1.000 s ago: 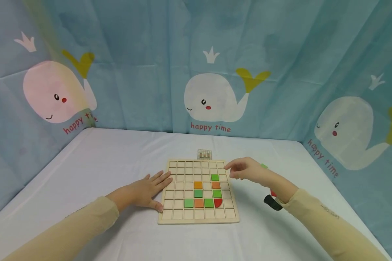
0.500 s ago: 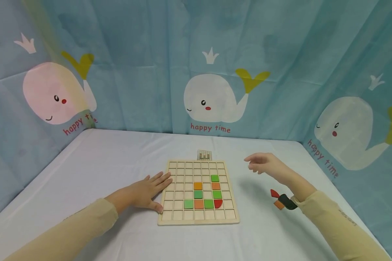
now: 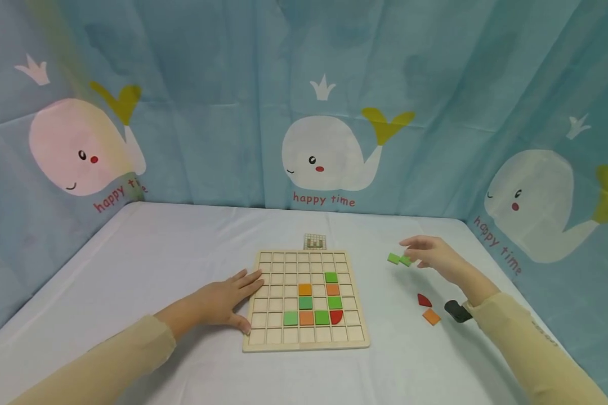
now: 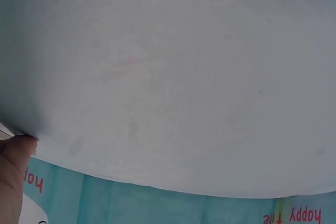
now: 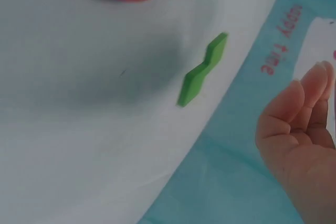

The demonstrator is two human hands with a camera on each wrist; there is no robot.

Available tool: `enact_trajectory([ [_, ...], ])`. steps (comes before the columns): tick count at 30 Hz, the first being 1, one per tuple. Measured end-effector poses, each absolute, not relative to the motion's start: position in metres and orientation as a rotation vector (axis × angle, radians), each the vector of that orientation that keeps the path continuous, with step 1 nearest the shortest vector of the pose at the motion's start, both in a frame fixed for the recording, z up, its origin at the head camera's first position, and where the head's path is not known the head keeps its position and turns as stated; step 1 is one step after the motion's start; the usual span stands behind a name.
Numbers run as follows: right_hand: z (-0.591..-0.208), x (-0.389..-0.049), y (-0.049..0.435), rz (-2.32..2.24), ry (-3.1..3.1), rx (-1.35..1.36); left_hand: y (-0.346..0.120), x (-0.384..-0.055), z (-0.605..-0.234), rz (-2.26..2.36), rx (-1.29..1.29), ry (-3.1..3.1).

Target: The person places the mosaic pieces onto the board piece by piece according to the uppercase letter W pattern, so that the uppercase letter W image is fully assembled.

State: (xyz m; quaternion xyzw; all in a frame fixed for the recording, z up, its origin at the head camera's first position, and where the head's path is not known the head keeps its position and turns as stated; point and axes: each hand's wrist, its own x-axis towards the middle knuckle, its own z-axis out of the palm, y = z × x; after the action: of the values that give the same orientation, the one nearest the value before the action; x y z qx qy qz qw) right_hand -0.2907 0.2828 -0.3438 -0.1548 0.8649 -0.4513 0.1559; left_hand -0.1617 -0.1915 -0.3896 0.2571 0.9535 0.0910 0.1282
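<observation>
My left hand (image 3: 228,301) rests with spread fingers on the left edge of a square wooden grid board (image 3: 306,347). In the left wrist view only part of that hand (image 4: 14,166) shows, at the lower left. Several coloured tiles sit in the board's cells, among them an orange square (image 3: 304,289), a green square (image 3: 331,277) and a red quarter-round (image 3: 336,317). To the board's right, my right hand (image 3: 436,256) hovers above the table, fingers loosely bent and nothing seen between them. Two loose green tiles (image 5: 203,69) lie beneath and beside its fingertips.
Nearer me on the right lie a red quarter-round tile (image 3: 424,300) and an orange square tile (image 3: 432,317). The black camera (image 3: 456,311) hangs at my right wrist. A small card with a printed grid pattern (image 3: 314,242) lies behind the board. A whale-print curtain (image 3: 213,140) encloses the table.
My right hand has moved right, from the board's upper right edge to the loose green tiles. The red and orange loose tiles have come out from behind the arm. The left hand has stayed on the board.
</observation>
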Motion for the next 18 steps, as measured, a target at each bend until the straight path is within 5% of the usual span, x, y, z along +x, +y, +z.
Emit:
enact_trajectory([
  [18,-0.357,-0.302,0.323,-1.027,2.329,-0.452,-0.193,-0.161,-0.392,0.261,0.757,2.792],
])
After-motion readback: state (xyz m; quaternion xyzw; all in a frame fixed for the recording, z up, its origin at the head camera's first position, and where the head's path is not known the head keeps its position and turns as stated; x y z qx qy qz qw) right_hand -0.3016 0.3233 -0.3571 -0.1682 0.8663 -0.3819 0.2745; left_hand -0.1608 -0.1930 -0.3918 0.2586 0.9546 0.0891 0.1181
